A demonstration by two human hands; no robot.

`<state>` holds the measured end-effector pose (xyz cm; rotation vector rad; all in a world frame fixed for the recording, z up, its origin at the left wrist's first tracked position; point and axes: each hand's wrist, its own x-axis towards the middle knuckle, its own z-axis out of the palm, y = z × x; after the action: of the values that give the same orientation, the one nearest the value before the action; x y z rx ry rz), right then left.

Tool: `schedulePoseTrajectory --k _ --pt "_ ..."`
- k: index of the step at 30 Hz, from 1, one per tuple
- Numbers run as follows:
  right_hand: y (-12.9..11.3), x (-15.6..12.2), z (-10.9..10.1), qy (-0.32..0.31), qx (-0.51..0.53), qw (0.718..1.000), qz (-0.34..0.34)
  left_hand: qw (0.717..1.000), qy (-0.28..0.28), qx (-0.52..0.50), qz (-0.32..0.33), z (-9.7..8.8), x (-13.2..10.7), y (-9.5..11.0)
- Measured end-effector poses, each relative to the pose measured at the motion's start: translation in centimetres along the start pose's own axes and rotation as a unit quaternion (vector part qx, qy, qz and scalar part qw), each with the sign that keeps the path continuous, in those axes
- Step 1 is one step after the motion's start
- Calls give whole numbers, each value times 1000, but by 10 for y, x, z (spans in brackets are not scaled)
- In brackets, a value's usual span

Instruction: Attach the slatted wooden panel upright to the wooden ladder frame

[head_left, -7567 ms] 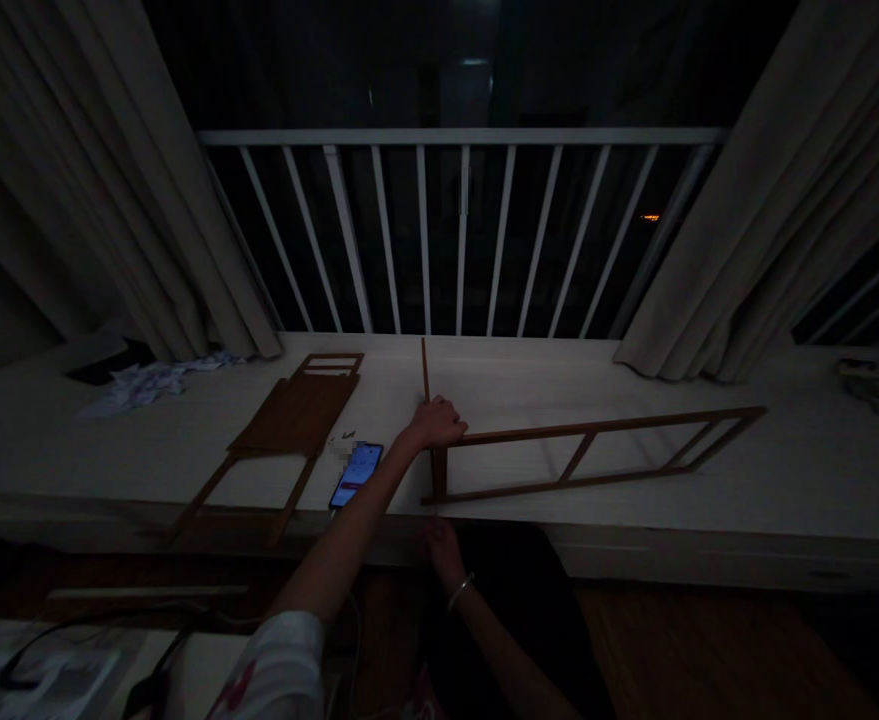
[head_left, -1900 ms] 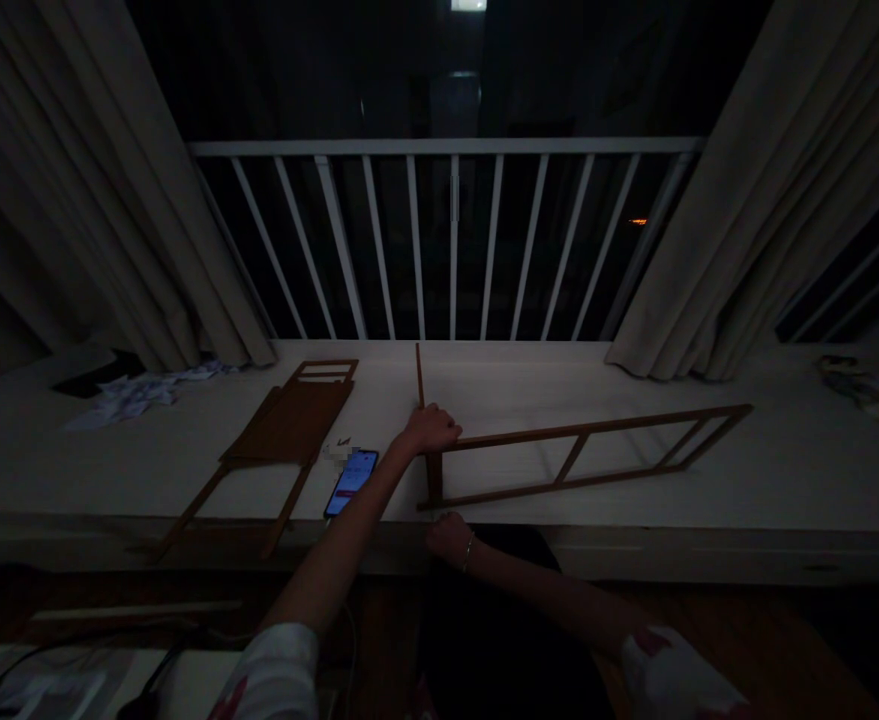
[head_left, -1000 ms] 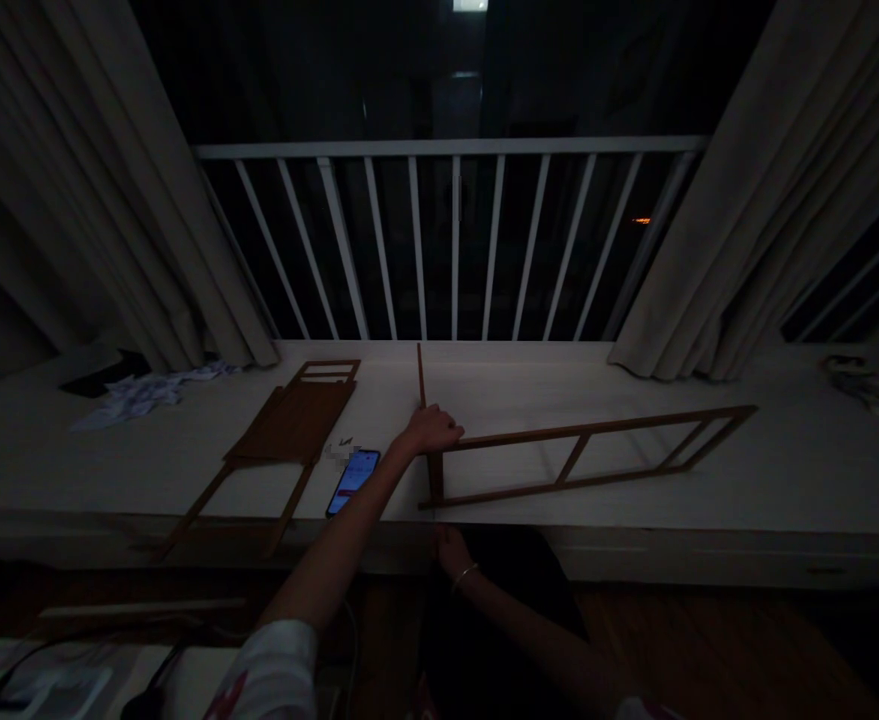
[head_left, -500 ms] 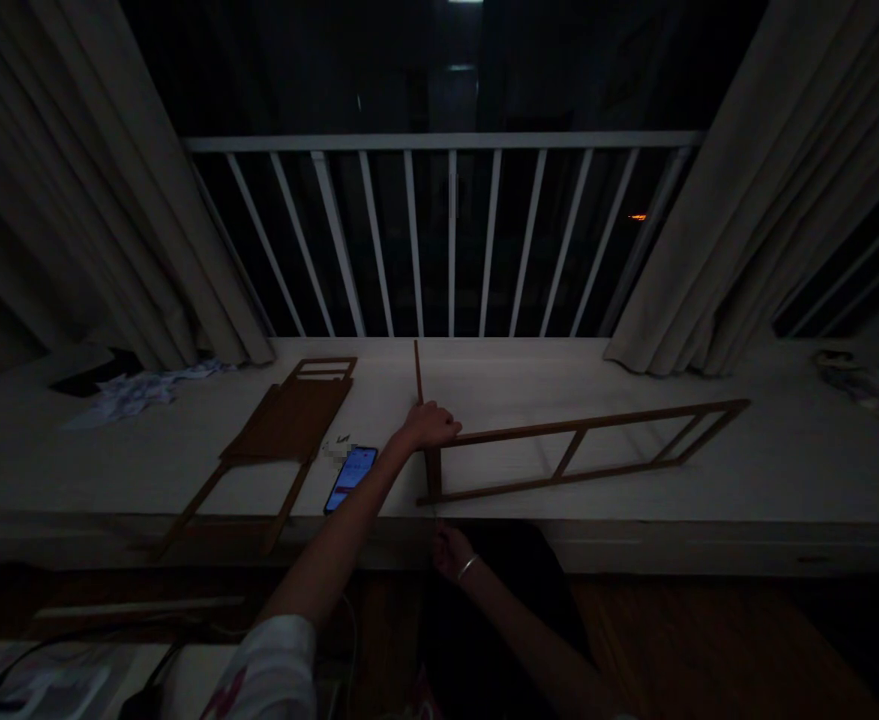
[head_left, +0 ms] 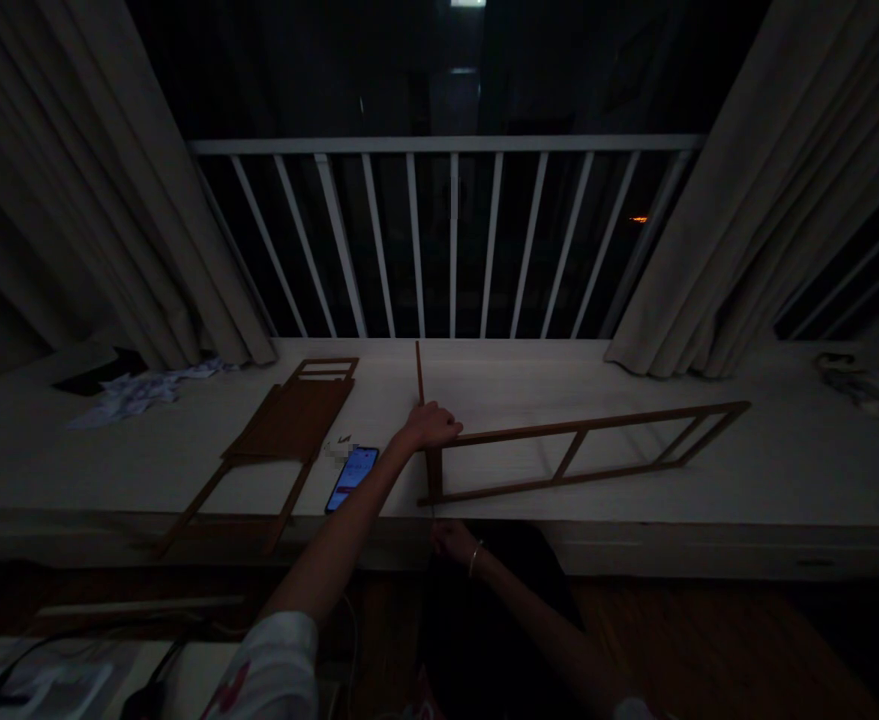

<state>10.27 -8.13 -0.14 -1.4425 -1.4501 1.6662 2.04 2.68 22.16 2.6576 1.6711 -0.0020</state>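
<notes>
My left hand is closed over the near-left corner of a brown wooden frame, which has crossbars and stretches to the right on the white ledge. From beside that hand a thin wooden bar points toward the railing. Below the frame's lower corner, my right hand is pinched on a thin rod-like tool reaching up to the wood; it is too dark to tell its exact kind. Left of my forearm lies a phone with its screen lit, next to small dark pieces.
A folding wooden chair-like piece lies on the white ledge at left, its legs past the front edge. Crumpled papers lie further left. White railing and curtains stand behind. Cables are at lower left.
My right hand has turned and shifted slightly upward at the frame's lower corner, and its bracelet has moved right. My left hand and the frame stay almost where they were.
</notes>
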Motion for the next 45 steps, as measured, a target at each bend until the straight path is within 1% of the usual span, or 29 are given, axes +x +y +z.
schedulePoseTrajectory --k 5,7,8,9,11,12,13,15,17,19,21,28,32,34,39,41,43,45 --pt "-7 -5 -10 39 -128 989 -63 1000 2 11 7 2 1 -1" --pt "-12 -9 -15 63 -189 976 -87 1000 4 11 6 3 1 -2" --pt "-16 -11 -17 73 -241 962 -101 1000 5 11 6 4 2 -2" --pt "-19 -14 -18 80 -310 940 -116 1000 5 9 8 4 2 -3" --pt "-25 -19 -20 81 -455 875 -145 1000 2 7 10 5 2 -3" --pt "-27 -21 -20 77 -510 842 -157 1000 1 7 11 5 2 -3" --pt "-29 -23 -20 76 -543 819 -168 1000 0 6 11 5 2 -3" --pt "-32 -28 -18 83 -576 792 -183 1000 -1 4 7 6 2 -3" --pt "-32 -31 -16 97 -587 782 -184 1000 1 1 2 6 2 -3" --pt "-30 -32 -13 108 -586 785 -169 1000 3 -3 -2 6 2 -4" --pt "-29 -32 -8 117 -573 798 -147 1000 3 -7 -4 5 2 -4" --pt "-17 -25 12 151 -452 877 -61 1000 0 1 -4 4 1 -3" --pt "-11 -20 16 147 -372 915 -48 1000 7 2 5 4 1 -3" --pt "-10 -18 15 138 -355 923 -44 1000 6 1 4 4 0 -3" --pt "-16 -17 8 133 -361 922 -40 1000 -3 -1 -6 0 -1 -1" --pt "-18 -16 6 131 -343 929 -37 1000 -6 1 -8 -1 -1 0" --pt "-18 -14 6 143 -252 956 -44 1000 -7 2 -7 -2 -2 1" --pt "-16 -10 9 164 -122 977 -51 1000 -4 4 -5 -2 -2 1"
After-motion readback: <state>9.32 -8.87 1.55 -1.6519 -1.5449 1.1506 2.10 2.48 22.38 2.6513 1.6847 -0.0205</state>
